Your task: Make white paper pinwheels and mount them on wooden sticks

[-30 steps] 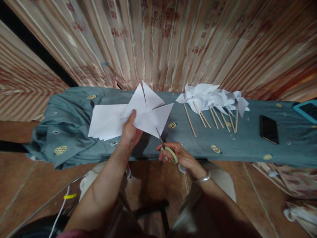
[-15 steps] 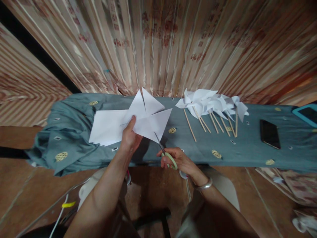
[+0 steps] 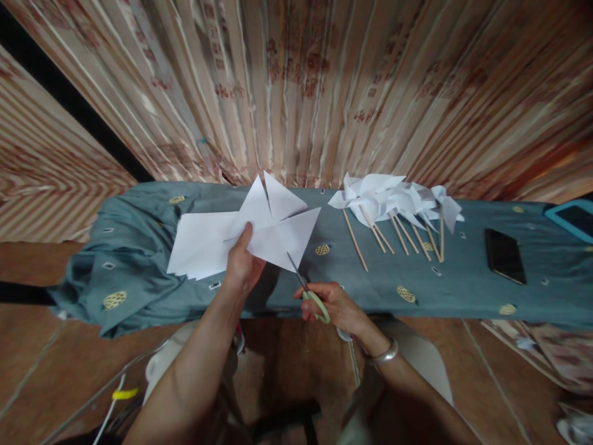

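My left hand [image 3: 243, 262] pinches a white sheet of paper [image 3: 278, 238] with slits running from its corners toward the middle, the thumb lying on top. In my right hand [image 3: 331, 303] is a pair of scissors [image 3: 315, 306] with pale green handles. The blades meet the paper's lower edge, one showing over its face. Behind the held sheet, to the left, lies a stack of white paper [image 3: 201, 244]. Several paper pinwheels [image 3: 377, 194] on wooden sticks rest in a cluster to the right of my hands.
A blue-grey cloth [image 3: 287, 296] with pineapple prints covers the narrow table. A black phone [image 3: 504, 254] lies toward the right, and a blue-framed device [image 3: 574, 219] sits at the far right end. A patterned curtain [image 3: 296, 93] hangs behind the table.
The view has tilted slightly, so everything sits a little lower. Both hands keep their hold, and the scissors stay at the paper's lower edge with little visible movement.
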The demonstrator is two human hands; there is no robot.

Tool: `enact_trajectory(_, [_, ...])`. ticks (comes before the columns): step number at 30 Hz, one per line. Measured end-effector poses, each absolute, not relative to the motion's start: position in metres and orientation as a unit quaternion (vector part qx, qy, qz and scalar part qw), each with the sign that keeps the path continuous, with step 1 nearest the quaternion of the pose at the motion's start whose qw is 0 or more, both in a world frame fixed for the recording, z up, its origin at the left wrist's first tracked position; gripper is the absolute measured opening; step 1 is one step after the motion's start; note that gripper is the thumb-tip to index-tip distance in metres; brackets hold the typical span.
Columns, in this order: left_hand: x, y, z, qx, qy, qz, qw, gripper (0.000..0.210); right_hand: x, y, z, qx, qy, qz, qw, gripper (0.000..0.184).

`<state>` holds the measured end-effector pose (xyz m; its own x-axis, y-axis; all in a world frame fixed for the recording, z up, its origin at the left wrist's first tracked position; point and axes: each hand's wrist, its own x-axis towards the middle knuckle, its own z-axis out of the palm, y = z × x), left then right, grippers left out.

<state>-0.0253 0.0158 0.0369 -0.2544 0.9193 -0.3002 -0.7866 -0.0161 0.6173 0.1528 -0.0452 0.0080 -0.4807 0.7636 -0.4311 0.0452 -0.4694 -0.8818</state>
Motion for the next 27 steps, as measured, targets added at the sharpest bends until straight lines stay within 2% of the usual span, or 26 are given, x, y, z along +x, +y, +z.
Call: enact_trajectory(27, [-0.0184,0.0107,0.0376,0.093,0.393,0.677,0.616,0.025,0.1514,-0.0437,0.0045,-0.445,-0.430,0.737,0.272,0.049])
